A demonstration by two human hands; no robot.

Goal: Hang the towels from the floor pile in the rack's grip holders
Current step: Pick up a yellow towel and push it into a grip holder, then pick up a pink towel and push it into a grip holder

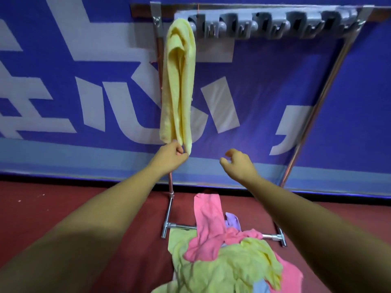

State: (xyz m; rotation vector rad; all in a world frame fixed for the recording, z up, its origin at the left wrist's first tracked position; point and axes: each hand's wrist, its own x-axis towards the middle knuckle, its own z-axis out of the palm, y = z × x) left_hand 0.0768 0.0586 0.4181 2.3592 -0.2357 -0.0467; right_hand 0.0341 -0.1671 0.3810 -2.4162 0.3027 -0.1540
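Towels are sharing one rack (316,115), whose grey strip of grip holders (275,24) is running along its top with roughly five slots free, blur making that count unsure. One pile (222,261) is lying at the rack's foot in pink, yellow-green, purple and pale blue, while one yellow towel (178,81) is hanging, long axis vertical, from the rack's leftmost holder. The left hand (171,155) is pinching that towel's bottom end; the right hand (239,163) is hovering empty, fingers loosely curled, toward the rack's middle, the nearer one to pile and free holders.
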